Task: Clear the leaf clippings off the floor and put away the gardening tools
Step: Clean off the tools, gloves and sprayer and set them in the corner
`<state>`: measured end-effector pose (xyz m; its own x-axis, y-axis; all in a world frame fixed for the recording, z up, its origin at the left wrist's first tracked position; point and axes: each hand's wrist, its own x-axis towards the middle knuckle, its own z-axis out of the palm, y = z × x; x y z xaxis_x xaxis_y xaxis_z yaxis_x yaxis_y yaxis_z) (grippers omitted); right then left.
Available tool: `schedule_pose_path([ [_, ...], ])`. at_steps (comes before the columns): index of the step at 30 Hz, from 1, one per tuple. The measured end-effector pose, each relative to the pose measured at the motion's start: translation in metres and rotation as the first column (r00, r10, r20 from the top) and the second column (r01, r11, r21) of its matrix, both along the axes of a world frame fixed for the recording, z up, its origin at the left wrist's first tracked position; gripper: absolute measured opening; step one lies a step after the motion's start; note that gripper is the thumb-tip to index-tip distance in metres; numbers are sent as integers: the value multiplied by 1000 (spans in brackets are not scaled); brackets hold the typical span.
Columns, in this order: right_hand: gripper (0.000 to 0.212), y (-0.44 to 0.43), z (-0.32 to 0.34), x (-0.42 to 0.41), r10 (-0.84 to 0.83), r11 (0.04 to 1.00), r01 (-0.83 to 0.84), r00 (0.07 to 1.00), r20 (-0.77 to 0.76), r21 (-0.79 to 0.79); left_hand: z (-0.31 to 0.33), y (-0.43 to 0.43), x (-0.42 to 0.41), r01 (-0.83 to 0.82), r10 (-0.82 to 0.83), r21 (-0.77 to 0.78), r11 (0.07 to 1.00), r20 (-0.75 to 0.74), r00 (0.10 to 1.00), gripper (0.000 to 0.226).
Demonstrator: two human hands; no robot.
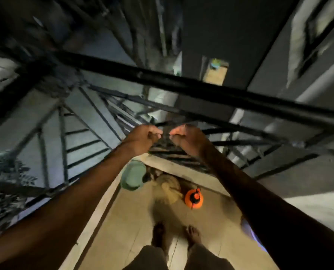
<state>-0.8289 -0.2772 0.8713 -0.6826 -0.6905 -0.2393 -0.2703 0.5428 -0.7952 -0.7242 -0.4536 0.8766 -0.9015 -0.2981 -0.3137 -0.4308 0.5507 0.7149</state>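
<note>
Black metal railing crossed the view in a heavy bar from left to right, with thinner bars of the same grille fanning out below it over a dark drop. Beige tiled floor filled the lower middle, bounded ahead by a pale raised ledge at the foot of the grille. Both forearms were stretched forward, the hands close together in front of the bars and not touching. Dark foliage showed at the left edge behind the grille. A green container sat on the floor in the corner by the ledge, and a tan sack lay just beside it on its right. The orange sprayer, with a black top, stood upright on the floor just right of the sack and near the ledge. The left hand had its fingers curled inward; the right hand was likewise curled. Blur prevented determining whether either hand grasped anything. Two bare feet stood on the tiles, well short of the sprayer.
</note>
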Motion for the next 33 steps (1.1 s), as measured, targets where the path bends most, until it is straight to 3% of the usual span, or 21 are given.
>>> schedule_pose_path([
  [5,17,-43,93,28,198,973,-200,980,-31,-119,98,-14,68,-305,284,-74,950,-209,936,13],
  [9,17,-75,145,70,374,908,-388,921,-111,-159,153,-15,145,-566,514,-55,822,-353,782,12],
  [13,20,-114,176,130,539,803,-567,823,-180,-186,177,-6,234,-716,637,-99,691,-384,668,20],
  [18,22,-145,196,242,735,616,-757,652,-185,-219,189,31,360,-855,759,-101,508,-418,500,28],
  [24,20,-142,202,411,908,325,-922,367,-204,-211,187,98,519,-975,886,-9,221,-416,205,25],
  [26,20,-134,201,469,942,223,-954,264,-208,-203,185,127,566,-992,900,38,119,-425,92,28],
  [33,20,-66,197,654,982,-71,-982,-37,-188,-178,179,242,700,-992,900,6,-128,-419,-118,32],
])
